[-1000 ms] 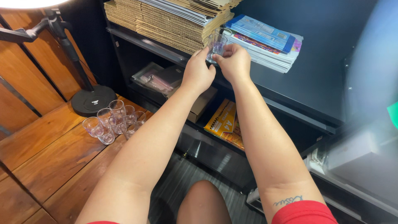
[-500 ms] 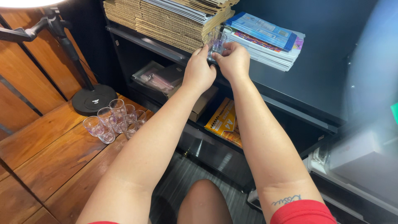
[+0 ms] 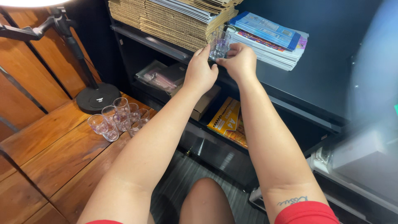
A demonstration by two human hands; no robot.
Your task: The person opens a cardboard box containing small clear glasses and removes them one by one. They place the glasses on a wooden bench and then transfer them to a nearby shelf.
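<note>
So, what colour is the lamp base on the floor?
Black; the round lamp base shows best in the head view.

Single head cam, looks down-fwd, close over black shelf point(image 3: 290, 89).

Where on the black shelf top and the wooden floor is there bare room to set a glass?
Shelf top: bare right of the magazine stack; crowded left, where both hands hold a clear glass by the cardboard stack. Wooden floor: bare in front of the glass cluster.

Dark shelf unit point(image 3: 290, 95) w/ stacked cardboard point(image 3: 174, 18); wooden plank floor point(image 3: 49, 157); lamp stand point(image 3: 97, 97) at left.
</note>
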